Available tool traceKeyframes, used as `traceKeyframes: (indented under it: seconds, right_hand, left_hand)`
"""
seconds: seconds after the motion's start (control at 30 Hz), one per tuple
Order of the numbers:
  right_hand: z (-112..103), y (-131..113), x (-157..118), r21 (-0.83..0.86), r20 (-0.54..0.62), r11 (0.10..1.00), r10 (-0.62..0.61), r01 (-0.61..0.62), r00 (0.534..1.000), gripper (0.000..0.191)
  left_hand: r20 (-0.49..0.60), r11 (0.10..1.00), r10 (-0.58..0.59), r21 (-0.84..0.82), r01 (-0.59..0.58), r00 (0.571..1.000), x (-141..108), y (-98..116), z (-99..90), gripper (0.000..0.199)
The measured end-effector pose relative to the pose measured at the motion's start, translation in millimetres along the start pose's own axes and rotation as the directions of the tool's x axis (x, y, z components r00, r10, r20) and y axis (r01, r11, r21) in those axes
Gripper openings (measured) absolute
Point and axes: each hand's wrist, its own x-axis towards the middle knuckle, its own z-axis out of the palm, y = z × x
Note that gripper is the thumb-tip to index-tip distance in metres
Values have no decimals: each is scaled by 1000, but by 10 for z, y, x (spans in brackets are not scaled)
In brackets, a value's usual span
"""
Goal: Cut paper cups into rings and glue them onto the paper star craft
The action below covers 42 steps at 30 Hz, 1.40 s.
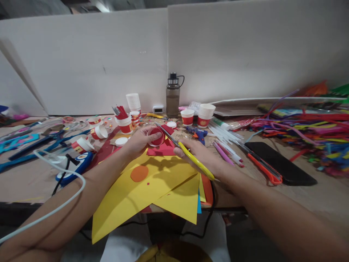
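In the head view, the red round piece [157, 140], pale along its edge, is at the centre of the workspace, pinched by the left hand [147, 138], thumb across its near face; I cannot tell whether it is a ring or a full disc. The yellow-handled scissors [195, 160] are gripped in the right hand [192, 151], their long axis running from about four o'clock at the handles to ten o'clock at the tips. The blades pass along the piece's one o'clock side; whether they touch it, or stand parted, I cannot tell. From the right fingers, the piece lies toward ten o'clock; the left hand is nearer, already holding it. The left forearm reaches in from eight o'clock, the right from four, both low over the table. Toward six o'clock below the hands spread yellow sheets [122, 203], bearing an orange paper disc [139, 174].
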Motion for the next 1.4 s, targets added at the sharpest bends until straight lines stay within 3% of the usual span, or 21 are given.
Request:
traceKeyframes:
  seconds: [0.53, 0.77, 1.03, 1.4]
  right_hand:
    - [23, 26, 9, 23, 5, 1000, 9, -10, 1000, 49]
    - [36, 37, 4, 68, -41, 997, -35, 38, 999, 46]
    - [63, 58, 6, 40, -66, 998, -38, 41, 997, 43]
    - [52, 63, -15, 34, -36, 999, -21, 22, 999, 41]
  left_hand:
    - [-6, 999, -17, 38, 17, 1000, 19, -24, -65, 30]
    - [18, 994, 83, 66, -84, 996, 59, -53, -74, 35]
    - [-42, 994, 62, -86, -65, 997, 41, -29, 13, 36]
    - [-24, 993, 29, -114, -32, 999, -6, 15, 25, 31]
